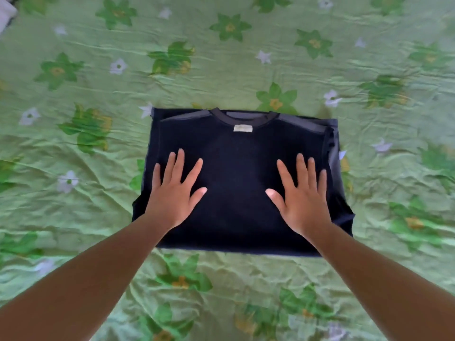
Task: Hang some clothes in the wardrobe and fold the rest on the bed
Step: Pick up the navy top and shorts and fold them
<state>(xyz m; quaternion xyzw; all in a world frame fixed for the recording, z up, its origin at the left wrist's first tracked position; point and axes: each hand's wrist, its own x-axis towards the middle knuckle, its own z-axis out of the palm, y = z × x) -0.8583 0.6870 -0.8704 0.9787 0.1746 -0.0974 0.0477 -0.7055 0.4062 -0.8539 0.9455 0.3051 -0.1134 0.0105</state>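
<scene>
A dark navy shirt [238, 153] lies folded into a rectangle in the middle of the bed, its round collar and a small pale label facing the far side. My left hand [176, 190] lies flat on the shirt's left half with the fingers spread and straight. On the right half my right hand [301, 196] presses down the same way, fingers spread. Both hands sit near the shirt's near edge, and both bare forearms reach in from the bottom corners.
The bed [221, 57] is covered by a wrinkled green sheet printed with green and white flowers, spreading all around the shirt. A bit of white cloth [6, 13] shows at the top left corner.
</scene>
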